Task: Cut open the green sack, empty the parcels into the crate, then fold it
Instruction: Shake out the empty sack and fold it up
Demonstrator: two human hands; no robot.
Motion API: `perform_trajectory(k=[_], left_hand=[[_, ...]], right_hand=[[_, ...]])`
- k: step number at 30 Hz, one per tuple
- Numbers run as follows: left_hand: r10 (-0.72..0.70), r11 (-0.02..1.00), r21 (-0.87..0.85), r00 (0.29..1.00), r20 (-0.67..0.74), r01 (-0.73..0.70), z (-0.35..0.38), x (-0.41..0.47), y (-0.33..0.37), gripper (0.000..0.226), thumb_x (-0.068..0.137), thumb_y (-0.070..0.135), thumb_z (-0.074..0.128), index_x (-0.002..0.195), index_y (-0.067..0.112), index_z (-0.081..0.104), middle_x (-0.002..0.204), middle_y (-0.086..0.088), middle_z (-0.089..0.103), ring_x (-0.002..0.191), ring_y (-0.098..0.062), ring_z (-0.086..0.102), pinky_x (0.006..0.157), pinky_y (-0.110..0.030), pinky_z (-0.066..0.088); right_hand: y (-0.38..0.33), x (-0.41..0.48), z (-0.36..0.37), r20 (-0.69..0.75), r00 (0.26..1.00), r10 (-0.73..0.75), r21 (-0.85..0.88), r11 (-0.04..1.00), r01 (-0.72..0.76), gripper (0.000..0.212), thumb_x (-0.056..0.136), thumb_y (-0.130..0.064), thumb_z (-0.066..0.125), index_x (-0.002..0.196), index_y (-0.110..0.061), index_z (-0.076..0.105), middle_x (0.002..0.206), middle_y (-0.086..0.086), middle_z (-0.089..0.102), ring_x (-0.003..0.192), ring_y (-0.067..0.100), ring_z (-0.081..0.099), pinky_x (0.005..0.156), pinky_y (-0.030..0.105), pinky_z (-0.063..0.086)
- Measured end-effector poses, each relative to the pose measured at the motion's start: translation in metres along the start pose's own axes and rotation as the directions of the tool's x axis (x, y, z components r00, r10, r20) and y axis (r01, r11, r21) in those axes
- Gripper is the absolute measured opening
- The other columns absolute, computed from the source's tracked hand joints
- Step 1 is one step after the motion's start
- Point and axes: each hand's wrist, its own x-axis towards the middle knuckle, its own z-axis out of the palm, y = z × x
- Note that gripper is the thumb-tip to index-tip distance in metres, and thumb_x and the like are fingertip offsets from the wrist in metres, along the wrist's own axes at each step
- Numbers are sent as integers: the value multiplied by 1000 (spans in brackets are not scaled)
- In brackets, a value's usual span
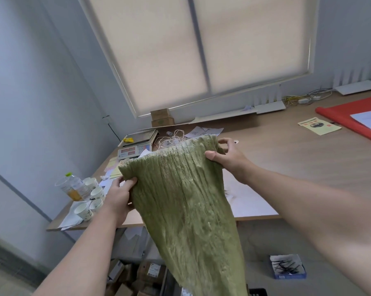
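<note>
Hanging green sack (186,210), left hand (118,195), right hand (229,159) gripping top corners

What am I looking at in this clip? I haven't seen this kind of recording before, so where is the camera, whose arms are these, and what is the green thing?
There is no machine here. The single picture comes from a wide-angle camera worn on a person's head, looking forward and down, so the two bare arms are the wearer's own. The left hand and the right hand each pinch a top corner of a crinkled green sack, holding it up so that it hangs limp towards the floor. Below it, near the bottom edge, cardboard parcels lie piled; whether they sit in a crate I cannot tell. Behind the sack is a wooden table carrying a weighing scale, a tangle of white string, paper cups, a plastic bottle, a yellow leaflet and a red sheet.
</note>
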Motion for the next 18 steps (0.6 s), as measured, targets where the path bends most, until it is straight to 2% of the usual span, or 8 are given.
perform_trajectory(k=[2,5,7,9,11,14,16,18], left_hand=[[-23,1000,7,999,-31,23,0,3,-1,40,98,22,55,137,22,44,97,-11,63,74,-26,58,65,-38,50],[-66,998,5,994,-88,66,-1,8,-2,48,97,29,57,142,27,39,104,-14,65,72,-26,61,60,-36,52],[-78,997,-5,992,-99,78,-3,10,-3,51,97,35,57,143,31,36,116,-17,65,74,-27,61,58,-36,52],[-67,998,-16,994,-91,66,-3,6,0,51,99,40,53,145,32,33,122,-16,64,74,-26,62,58,-36,52],[-30,998,-64,998,-61,27,-2,0,3,58,98,40,54,149,32,28,124,-13,64,79,-25,64,68,-42,55],[52,986,-161,999,4,-51,1,-10,7,71,97,27,59,153,37,17,134,-10,59,108,-26,63,102,-53,46],[77,982,-176,996,51,-67,1,-18,11,76,96,10,58,152,40,17,121,-8,66,111,-26,61,107,-52,41],[74,987,-150,991,112,-57,0,-21,11,78,92,-3,57,149,41,27,111,-5,74,107,-28,62,102,-51,42]], right_hand=[[-1,-2,0,90,996,-27,-30,999,30,79,71,-28,83,133,-30,35,131,7,53,113,19,59,102,39,48],[-4,-6,3,200,980,-22,-42,999,31,107,68,-21,84,151,-36,18,136,-5,43,112,12,56,95,32,47],[-4,-6,5,224,974,17,-62,998,-3,114,68,-19,85,150,-46,10,135,-7,44,112,18,57,89,42,53],[-2,-6,7,198,980,-16,-145,988,46,112,73,-13,83,150,-47,10,143,-6,41,122,23,54,95,48,52],[-1,-4,8,166,983,-82,-241,963,121,106,76,-9,78,152,-42,12,151,-3,34,131,20,45,109,42,42],[-3,-4,8,133,984,-117,-277,949,150,99,82,-6,68,151,-47,12,142,-8,37,126,16,46,108,28,38],[-2,-1,8,115,985,-129,-272,950,156,96,85,-4,64,149,-53,12,140,-8,38,121,14,47,103,23,39],[-1,1,7,87,986,-139,-285,945,158,87,88,-5,61,147,-55,19,136,-11,39,115,12,48,98,22,39]])
